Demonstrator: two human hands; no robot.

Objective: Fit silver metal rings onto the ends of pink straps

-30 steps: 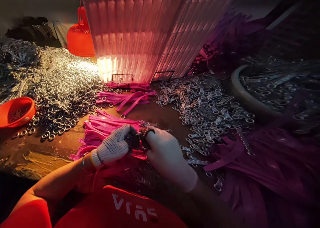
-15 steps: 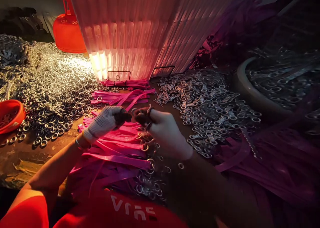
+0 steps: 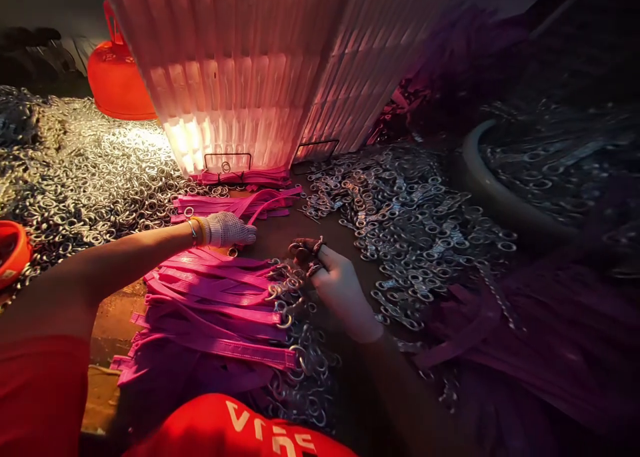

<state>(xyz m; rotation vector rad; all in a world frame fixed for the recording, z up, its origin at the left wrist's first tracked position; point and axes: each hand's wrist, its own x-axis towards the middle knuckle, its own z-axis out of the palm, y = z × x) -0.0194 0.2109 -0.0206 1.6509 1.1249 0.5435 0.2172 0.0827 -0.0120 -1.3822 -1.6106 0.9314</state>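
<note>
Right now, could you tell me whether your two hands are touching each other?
Apart: the head view shows bare dark table between the left hand and the right hand.

The room is dim, its one glow coming from the foot of a tall ribbed white stack (image 3: 240,77) standing beyond the fingers. The worn brown surface (image 3: 107,323) shows bare patches on their near side. A grey round basin (image 3: 500,197) sits in shadow far off to their right.
</note>
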